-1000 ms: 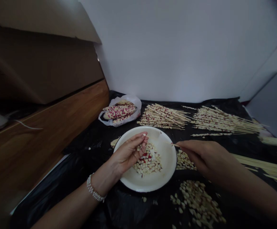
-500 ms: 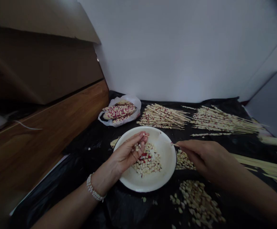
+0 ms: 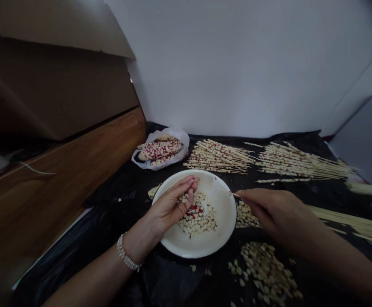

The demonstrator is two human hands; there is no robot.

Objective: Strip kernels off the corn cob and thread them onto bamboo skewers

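Observation:
A thin wooden skewer [image 3: 214,186] spans the space over a white bowl [image 3: 201,250]. Its right part is pinched in my right hand [image 3: 271,207], just past the bowl's right rim; a small dark red piece shows on it near those fingers. My left hand [image 3: 175,204], with a beaded bracelet on the wrist, is over the bowl's left half, its fingertips closed around the skewer's other end. Whatever kernel those fingertips hold is hidden. Pale corn kernels [image 3: 199,224] and some red ones lie in the bowl.
Behind the bowl are corn cobs [image 3: 160,150] in a plastic bag and two piles of kernel-threaded skewers [image 3: 219,157] [image 3: 288,161]. Bare sticks [image 3: 349,221] lie at right. Loose kernels [image 3: 269,270] are heaped on black plastic at front right. A cardboard box [image 3: 58,85] stands at left.
The white kernel seen at my left fingertips is now hidden by the fingers, and the skewer's thin length between the hands shows more plainly. Both hands have barely moved.

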